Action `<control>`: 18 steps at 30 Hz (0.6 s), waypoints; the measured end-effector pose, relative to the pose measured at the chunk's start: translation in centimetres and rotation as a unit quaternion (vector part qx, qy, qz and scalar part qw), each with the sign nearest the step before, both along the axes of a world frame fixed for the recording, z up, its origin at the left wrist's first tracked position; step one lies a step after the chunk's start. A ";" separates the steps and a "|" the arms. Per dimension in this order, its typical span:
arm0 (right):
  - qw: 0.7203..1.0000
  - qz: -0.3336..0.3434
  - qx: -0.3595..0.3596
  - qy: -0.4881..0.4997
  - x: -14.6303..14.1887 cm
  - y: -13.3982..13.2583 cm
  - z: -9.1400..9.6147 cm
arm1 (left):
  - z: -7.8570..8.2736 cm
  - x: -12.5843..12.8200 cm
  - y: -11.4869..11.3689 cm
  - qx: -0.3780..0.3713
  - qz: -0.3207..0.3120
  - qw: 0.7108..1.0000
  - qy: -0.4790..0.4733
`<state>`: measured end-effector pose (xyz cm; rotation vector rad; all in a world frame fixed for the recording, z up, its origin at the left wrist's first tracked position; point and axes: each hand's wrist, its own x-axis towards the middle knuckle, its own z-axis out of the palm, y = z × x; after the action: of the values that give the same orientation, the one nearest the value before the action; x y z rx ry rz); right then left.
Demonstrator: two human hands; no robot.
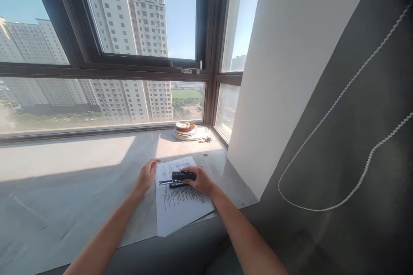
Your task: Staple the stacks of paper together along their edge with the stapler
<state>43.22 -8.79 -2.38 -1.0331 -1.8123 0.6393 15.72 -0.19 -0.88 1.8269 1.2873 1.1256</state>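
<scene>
A black stapler (pixel 179 175) lies in the grip of my right hand (pixel 200 180), above the printed sheets of paper (pixel 174 219). Its metal tray (pixel 165 182) sticks out from the body toward the left. My right fingers and thumb wrap around the stapler's right end. Beside the upper left edge of the paper is my left hand (pixel 147 177), its fingers bent and pressed together. Whatever those fingers may hold is hidden or too small to make out.
The paper rests on a grey window ledge (pixel 97 197), overhanging its front edge. Stacked plates (pixel 185 133) stand in the far corner, with small dark items (pixel 205 139) beside them. A small piece (pixel 205 154) lies nearer. A beaded cord (pixel 318 210) hangs at right.
</scene>
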 end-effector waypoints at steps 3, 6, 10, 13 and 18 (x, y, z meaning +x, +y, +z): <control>0.999 -0.027 -0.004 0.043 0.2 0.2 0.0 | -0.4 0.2 -1.7 -0.013 -0.040 0.999 -0.031; 0.997 -0.039 -0.009 0.070 0.5 0.5 -0.1 | -0.4 0.6 -2.5 0.029 -0.089 0.995 -0.017; 0.997 -0.041 0.000 0.064 0.8 0.9 -0.2 | -0.7 1.0 -2.2 0.116 -0.128 0.984 0.037; 0.997 -0.045 0.000 0.057 0.9 1.0 -0.3 | -1.1 1.1 -1.7 0.129 -0.118 0.982 0.069; 0.998 -0.038 -0.005 0.053 0.8 0.9 -0.3 | -1.5 1.4 -2.0 0.130 -0.127 0.980 0.080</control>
<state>44.03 -7.89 -2.70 -1.0505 -1.6724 0.6442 17.09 -2.16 -2.40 2.2422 0.9894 1.0609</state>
